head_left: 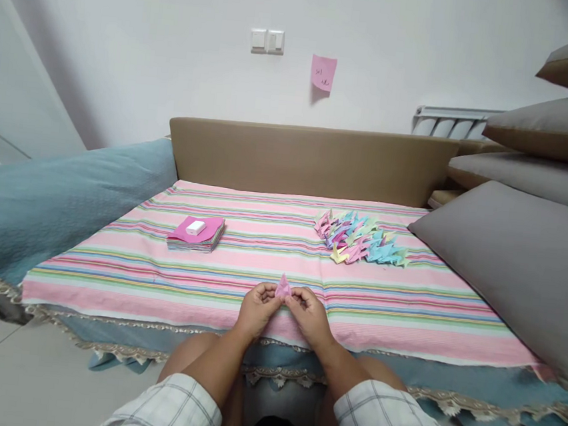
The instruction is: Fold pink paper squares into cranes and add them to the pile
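Observation:
A small folded piece of pink paper [283, 287] is pinched between both hands, its pointed tip facing away from me. My left hand [257, 309] grips its left side with thumb and fingers pressed together. On the opposite side, my right hand [310, 314] pinches the paper the same way. Both hands are just above the front part of the striped cloth. Fingers cover the paper's lower edges, so the folds there are hidden.
Several colourful folded paper cranes [359, 239] lie in a cluster at right. To the left sits a stack of paper sheets [195, 238], topped by a small white block [195, 228]. Grey cushions [521, 256] pile up on the right. A brown backrest [309, 162] borders the striped cloth [265, 204].

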Demonstrator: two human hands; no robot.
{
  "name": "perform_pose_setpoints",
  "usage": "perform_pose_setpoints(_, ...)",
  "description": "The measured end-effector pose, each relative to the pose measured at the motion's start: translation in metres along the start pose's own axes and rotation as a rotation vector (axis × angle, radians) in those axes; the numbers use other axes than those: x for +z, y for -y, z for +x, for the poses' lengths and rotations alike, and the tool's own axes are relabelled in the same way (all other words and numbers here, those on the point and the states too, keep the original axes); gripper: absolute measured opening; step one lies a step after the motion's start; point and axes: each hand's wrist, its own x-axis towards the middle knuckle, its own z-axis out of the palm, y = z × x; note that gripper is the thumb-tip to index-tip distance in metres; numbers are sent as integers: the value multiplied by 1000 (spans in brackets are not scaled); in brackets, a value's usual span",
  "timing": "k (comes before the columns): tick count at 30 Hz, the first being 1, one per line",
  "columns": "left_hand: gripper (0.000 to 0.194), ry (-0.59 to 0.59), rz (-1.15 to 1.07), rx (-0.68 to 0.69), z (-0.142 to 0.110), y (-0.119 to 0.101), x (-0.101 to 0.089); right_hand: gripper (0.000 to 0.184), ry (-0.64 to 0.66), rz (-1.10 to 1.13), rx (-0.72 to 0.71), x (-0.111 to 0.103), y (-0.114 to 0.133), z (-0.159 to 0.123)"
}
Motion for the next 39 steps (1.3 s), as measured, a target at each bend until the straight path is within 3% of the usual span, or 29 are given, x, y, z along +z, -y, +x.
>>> perform_pose_setpoints(4,28,17,92,58,-3,0,3,23,6,113,101,3,-4,-1)
perform_pose_setpoints(8,29,41,68,31,-5,1,6,32,26,214,186,3,-7,0)
perform_pose_setpoints(13,30,34,44,8,-5,2,6,32,10,230,201,3,-9,0)
perform_pose_setpoints(20,40,88,-213,-257,-7,-4,3,38,47,551,387,3,-1,2)
perform_pose_setpoints(24,37,178,-273,-293,-9,-8,2,39,88,664,426,2,5,1)
perform_pose_setpoints(33,31,187,-286,-340,-11,-10,2,40,72,668,426,3,5,1)
perform_pose_setpoints(39,31,146,-195,-269,-9,-7,4,38,62,583,414,1,0,2)
